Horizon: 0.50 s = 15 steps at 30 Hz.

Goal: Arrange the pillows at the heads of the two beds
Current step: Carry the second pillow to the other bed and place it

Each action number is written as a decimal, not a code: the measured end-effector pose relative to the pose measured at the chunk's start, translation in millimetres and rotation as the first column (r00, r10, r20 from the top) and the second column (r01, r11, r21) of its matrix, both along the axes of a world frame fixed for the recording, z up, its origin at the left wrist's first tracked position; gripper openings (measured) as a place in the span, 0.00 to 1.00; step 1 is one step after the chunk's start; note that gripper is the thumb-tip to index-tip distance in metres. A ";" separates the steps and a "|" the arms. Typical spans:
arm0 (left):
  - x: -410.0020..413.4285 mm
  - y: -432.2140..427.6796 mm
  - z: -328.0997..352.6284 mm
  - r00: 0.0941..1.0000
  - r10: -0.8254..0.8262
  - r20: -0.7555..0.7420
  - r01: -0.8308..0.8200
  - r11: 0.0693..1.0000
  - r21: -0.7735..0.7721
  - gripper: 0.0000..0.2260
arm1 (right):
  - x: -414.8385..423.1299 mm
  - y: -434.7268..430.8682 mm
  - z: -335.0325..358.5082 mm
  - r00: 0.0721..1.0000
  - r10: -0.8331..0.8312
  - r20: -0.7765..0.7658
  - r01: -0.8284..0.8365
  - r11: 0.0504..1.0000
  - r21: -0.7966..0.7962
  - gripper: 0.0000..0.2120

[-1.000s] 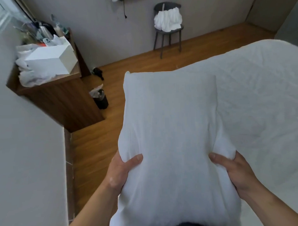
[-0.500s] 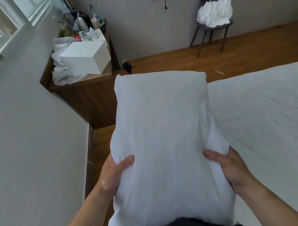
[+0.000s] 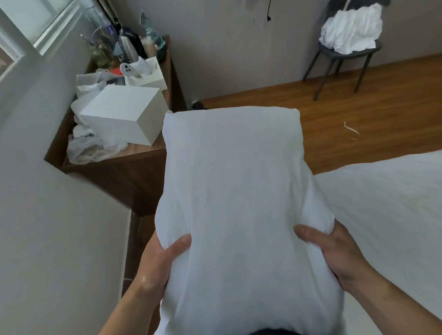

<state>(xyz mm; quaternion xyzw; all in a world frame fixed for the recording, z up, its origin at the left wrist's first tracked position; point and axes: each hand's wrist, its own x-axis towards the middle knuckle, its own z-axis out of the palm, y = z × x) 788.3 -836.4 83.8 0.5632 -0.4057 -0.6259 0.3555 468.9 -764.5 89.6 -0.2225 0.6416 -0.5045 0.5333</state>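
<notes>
Between both hands' closed grips, the pillow (image 3: pixel 236 207) points lengthwise away.

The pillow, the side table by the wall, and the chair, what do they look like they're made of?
Pillow: white woven fabric, matte; it creases and dents under the left hand and right hand.
Side table: dark wood or wood-look laminate, with visible grain.
Chair: dark grey, smooth, probably plastic with thin, possibly metal legs.

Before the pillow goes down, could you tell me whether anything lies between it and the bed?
Nothing visible does. Left hand and right hand hold the pillow directly; the bed beside it shows bare white cover. Its head is out of view.
</notes>
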 end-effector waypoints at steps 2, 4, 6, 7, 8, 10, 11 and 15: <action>-4.2 -43.9 -5.4 1.000 -0.012 0.000 0.012 1.000 -0.005 0.49 | -0.8 -39.5 -1.8 1.000 -0.019 -0.018 0.019 1.000 -0.008 0.14; -4.5 -93.2 -11.6 0.999 -0.035 -0.009 0.035 0.999 -0.011 0.49 | 1.9 -80.3 -3.8 0.998 -0.054 -0.031 0.054 0.998 -0.016 0.15; -2.6 -148.4 -13.5 0.997 -0.073 -0.017 0.073 0.997 -0.019 0.48 | 5.9 -120.8 -4.8 0.994 -0.104 -0.038 0.103 0.994 -0.025 0.15; -2.7 -176.2 -11.8 0.995 -0.100 -0.020 0.099 0.995 -0.019 0.48 | 7.4 -139.8 -4.7 0.991 -0.127 -0.035 0.126 0.992 -0.027 0.14; -3.3 -203.1 -8.6 0.991 -0.129 -0.025 0.129 0.992 -0.016 0.48 | 9.4 -158.0 -3.1 0.988 -0.151 -0.030 0.150 0.988 -0.028 0.14; -5.1 -253.1 -3.9 0.981 -0.191 -0.035 0.191 0.981 -0.017 0.46 | 13.0 -192.5 0.6 0.981 -0.195 -0.027 0.194 0.981 -0.031 0.16; -6.6 -275.8 -3.4 0.973 -0.226 -0.040 0.226 0.974 -0.021 0.44 | 14.0 -208.0 1.0 0.977 -0.213 -0.026 0.212 0.977 -0.032 0.18; -22.3 -348.8 2.1 0.952 -0.302 -0.043 0.301 0.953 -0.022 0.46 | 12.3 -261.2 6.3 0.955 -0.296 -0.018 0.295 0.955 -0.040 0.21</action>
